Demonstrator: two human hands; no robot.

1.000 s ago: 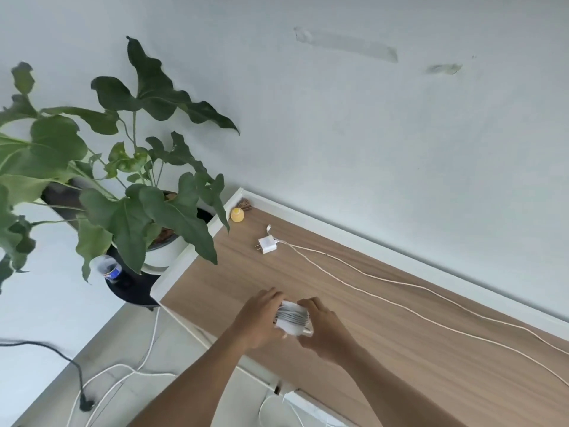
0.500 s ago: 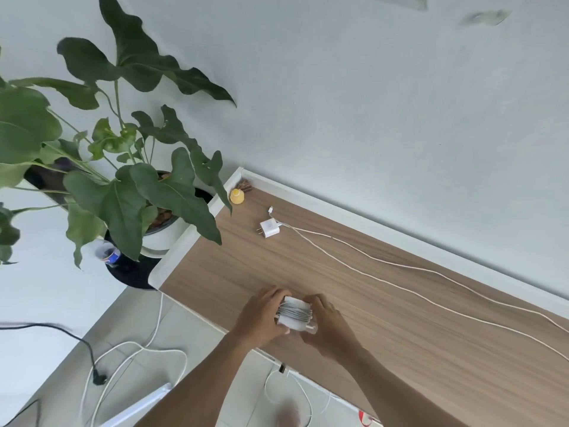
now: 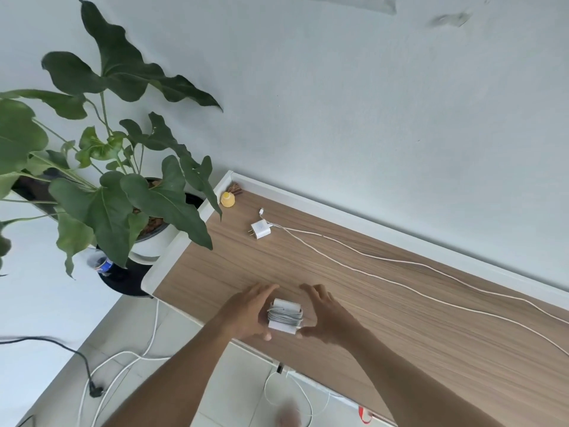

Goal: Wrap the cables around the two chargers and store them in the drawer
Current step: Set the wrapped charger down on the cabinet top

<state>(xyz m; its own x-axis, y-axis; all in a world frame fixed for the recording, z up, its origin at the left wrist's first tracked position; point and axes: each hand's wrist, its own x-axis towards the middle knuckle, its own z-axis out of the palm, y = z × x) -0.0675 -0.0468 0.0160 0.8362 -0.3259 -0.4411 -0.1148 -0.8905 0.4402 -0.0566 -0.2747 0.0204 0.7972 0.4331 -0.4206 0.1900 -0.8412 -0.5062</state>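
Note:
A white charger (image 3: 284, 315) with its grey cable wound tightly round it sits near the front edge of the wooden desk (image 3: 415, 340). My left hand (image 3: 248, 312) lies against its left side with fingers straightened and the thumb under its lower corner. My right hand (image 3: 324, 318) flanks its right side, fingers spread and the thumb tip touching the lower right corner. A second, small white charger (image 3: 261, 230) lies farther back on the desk. Its long white cable (image 3: 400, 266) trails unwound to the right. No drawer is in view.
A small yellow object (image 3: 228, 199) sits in the desk's back left corner against the white raised rim (image 3: 354, 218). A large potted plant (image 3: 129, 192) stands left of the desk. White cables (image 3: 123, 362) and a black cable (image 3: 77, 355) lie on the floor below.
Both hands gripped the wound charger before; now their fingers have straightened and spread away from it. The view has tilted slightly downward.

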